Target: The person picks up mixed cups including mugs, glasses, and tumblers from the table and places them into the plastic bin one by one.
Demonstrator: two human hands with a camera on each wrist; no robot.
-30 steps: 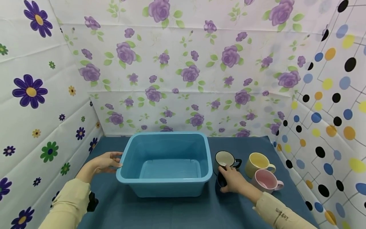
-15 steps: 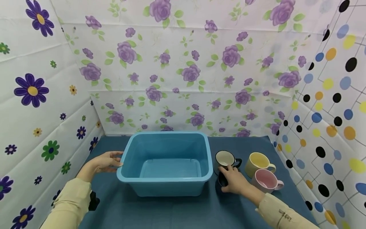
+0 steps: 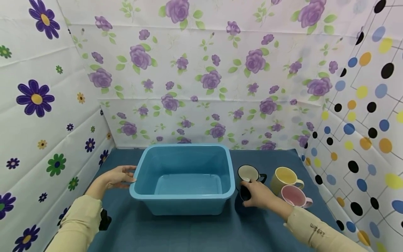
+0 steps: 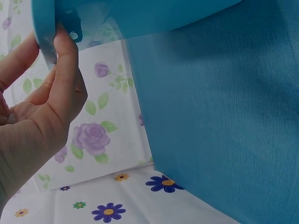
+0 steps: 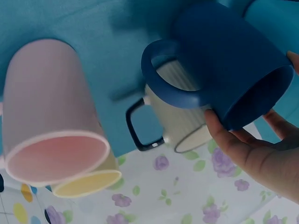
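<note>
A light blue plastic basin [image 3: 182,206] stands in the middle of the table. At its left side my left hand [image 3: 118,177] pinches the rim [image 4: 44,32] between thumb and fingers. On the right, my right hand [image 3: 259,195] grips a dark blue mug [image 5: 224,56] by its mouth, fingers and thumb on opposite sides of the rim; the hand partly hides this mug [image 3: 240,207] in the head view. Just behind it is a cream mug [image 3: 248,173] with a black rim and handle. Further right stand a yellow mug [image 3: 284,178] and a pink mug [image 3: 294,195].
A dark blue cloth [image 3: 189,231] covers the table. Flowered sheets [image 3: 195,70] rise behind and on the left, and a dotted sheet [image 3: 362,140] rises on the right. The basin's right wall is close to the cream and dark blue mugs.
My right hand has shifted slightly left and turned a little with the dark blue mug, which now tilts more. The left hand stays at the basin's rim.
</note>
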